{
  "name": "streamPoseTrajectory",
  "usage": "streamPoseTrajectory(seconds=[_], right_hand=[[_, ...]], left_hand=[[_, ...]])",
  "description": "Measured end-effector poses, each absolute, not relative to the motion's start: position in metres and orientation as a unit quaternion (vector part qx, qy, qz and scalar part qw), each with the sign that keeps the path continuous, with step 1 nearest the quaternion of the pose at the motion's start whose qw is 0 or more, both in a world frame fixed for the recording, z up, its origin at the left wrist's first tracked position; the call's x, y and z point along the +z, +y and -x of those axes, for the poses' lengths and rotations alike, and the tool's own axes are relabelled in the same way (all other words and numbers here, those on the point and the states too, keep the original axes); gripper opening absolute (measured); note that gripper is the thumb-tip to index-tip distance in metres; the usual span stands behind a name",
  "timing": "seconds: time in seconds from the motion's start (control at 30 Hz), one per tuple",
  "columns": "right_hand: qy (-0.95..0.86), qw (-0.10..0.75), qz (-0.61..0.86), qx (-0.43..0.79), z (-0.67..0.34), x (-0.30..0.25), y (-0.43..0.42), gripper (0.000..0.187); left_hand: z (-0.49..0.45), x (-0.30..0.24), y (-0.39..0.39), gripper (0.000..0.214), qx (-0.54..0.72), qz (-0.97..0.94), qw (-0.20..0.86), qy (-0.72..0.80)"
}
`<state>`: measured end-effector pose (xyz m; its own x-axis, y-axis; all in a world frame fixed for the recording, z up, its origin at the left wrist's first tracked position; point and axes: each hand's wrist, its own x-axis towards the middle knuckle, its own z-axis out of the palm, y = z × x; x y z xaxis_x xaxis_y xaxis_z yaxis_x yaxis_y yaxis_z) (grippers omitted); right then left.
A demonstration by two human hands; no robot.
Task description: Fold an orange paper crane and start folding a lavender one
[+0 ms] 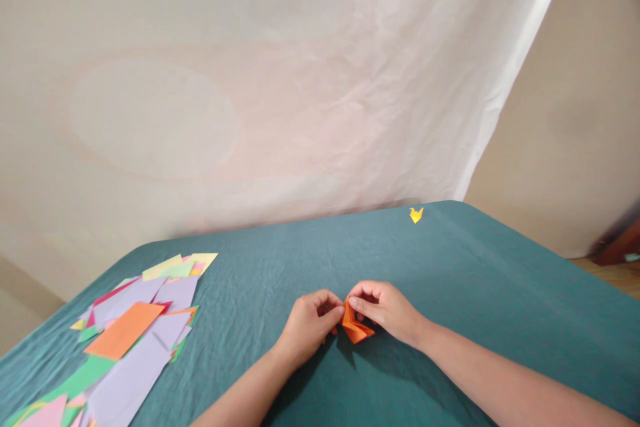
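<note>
at far left, loose paper sheets [127,330] in lilac, orange, green and pink are lying overlapped on the teal-covered worktop [245,320]. the left hand [309,321] is pinching the left side of a folded orange paper [355,332], its grip narrow. that paper is being held between both hands, the right hand [387,308] pinching its top, grip narrow too. farther right, a small yellow folded bird [416,215] is resting near the worktop's far edge.

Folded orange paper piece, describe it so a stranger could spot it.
Find the dark teal cloth-covered table. Between the left hand and right hand is the folded orange paper piece, creased and pointed, unlike the flat orange paper sheet lying left.
</note>
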<state>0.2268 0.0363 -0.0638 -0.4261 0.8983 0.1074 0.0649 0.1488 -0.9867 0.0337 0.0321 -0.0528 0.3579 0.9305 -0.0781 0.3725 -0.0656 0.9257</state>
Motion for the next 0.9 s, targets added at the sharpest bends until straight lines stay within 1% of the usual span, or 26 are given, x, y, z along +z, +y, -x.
streamPoseTrajectory(seconds=[0.13, 0.2, 0.37, 0.47, 0.63, 0.7, 0.8, 0.9], right_hand=[[-0.650, 0.387, 0.370, 0.540, -0.227, -0.061, 0.035, 0.025], [-0.653, 0.384, 0.374, 0.535, -0.227, -0.058, 0.035, 0.026], [-0.662, 0.385, 0.403, 0.502, -0.227, -0.059, 0.036, 0.022], [-0.674, 0.381, 0.415, 0.478, -0.227, -0.063, 0.037, 0.018], [-0.692, 0.381, 0.406, 0.460, -0.229, -0.063, 0.035, 0.016], [-0.702, 0.384, 0.411, 0.436, -0.230, -0.061, 0.035, 0.015], [-0.724, 0.384, 0.424, 0.386, -0.229, -0.058, 0.034, 0.012], [-0.737, 0.387, 0.429, 0.351, -0.227, -0.057, 0.034, 0.009]], left_hand=[[-0.033, -0.051, 0.032, 0.021, 0.287, -0.667, 0.485, 0.488], [-0.033, -0.050, 0.032, 0.019, 0.286, -0.676, 0.469, 0.491], [-0.036, -0.040, 0.025, 0.014, 0.295, -0.745, 0.359, 0.479], [-0.038, -0.035, 0.021, 0.015, 0.299, -0.769, 0.318, 0.467], [-0.033, -0.037, 0.026, 0.014, 0.276, -0.768, 0.331, 0.473], [-0.029, -0.040, 0.029, 0.012, 0.274, -0.769, 0.318, 0.482], [-0.026, -0.042, 0.031, 0.011, 0.297, -0.783, 0.254, 0.484], [-0.026, -0.043, 0.029, 0.010, 0.329, -0.810, 0.182, 0.451]])
